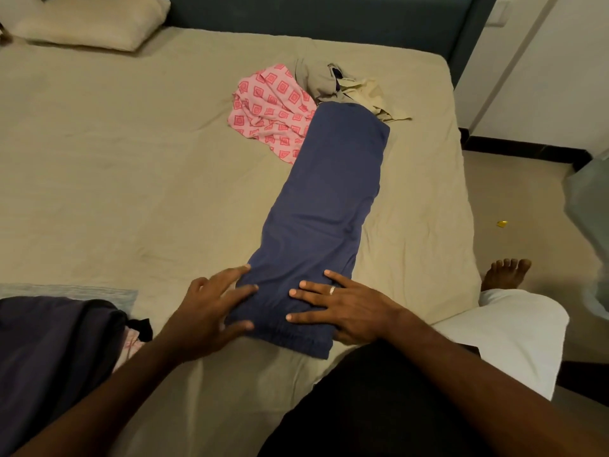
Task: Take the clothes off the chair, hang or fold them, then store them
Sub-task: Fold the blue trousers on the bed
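A navy blue garment point(326, 206), folded lengthwise into a long strip, lies on the bed point(131, 159) and runs away from me. My left hand point(211, 308) presses flat on its near left edge, fingers spread. My right hand point(342, 308), a ring on one finger, lies flat on its near right part. A crumpled pink patterned cloth point(267, 113) and a crumpled beige garment point(342, 84) lie at the strip's far end, partly under it.
A dark purple pile of clothes point(49, 351) sits at the near left of the bed. A pillow point(85, 21) lies at the far left by the headboard. The bed's right edge drops to the floor, where my bare foot point(506, 272) stands.
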